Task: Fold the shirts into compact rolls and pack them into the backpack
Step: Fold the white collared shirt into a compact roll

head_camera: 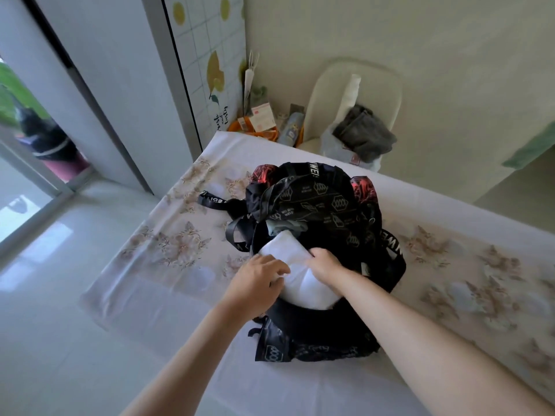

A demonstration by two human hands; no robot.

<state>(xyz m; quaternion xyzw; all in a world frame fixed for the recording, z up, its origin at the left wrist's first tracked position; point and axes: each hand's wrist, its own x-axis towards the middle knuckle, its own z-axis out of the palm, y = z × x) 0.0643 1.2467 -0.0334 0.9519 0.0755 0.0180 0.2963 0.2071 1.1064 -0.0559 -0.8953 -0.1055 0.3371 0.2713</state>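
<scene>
1. A floral sheet (180, 235) covers the flat surface where everything lies.
2. The black printed backpack (315, 202) lies on the sheet with its mouth open toward the person.
3. A pale chair (387, 94) stands beyond the far edge, with a grey cloth (365, 133) on its seat.
4. The white shirt roll (303, 291) sits partly inside the backpack's mouth, its near end sticking out.
5. The left hand (258, 280) grips the roll's left side with bent fingers.
6. The right hand (326, 264) clasps the roll's top, fingertips hidden.
</scene>
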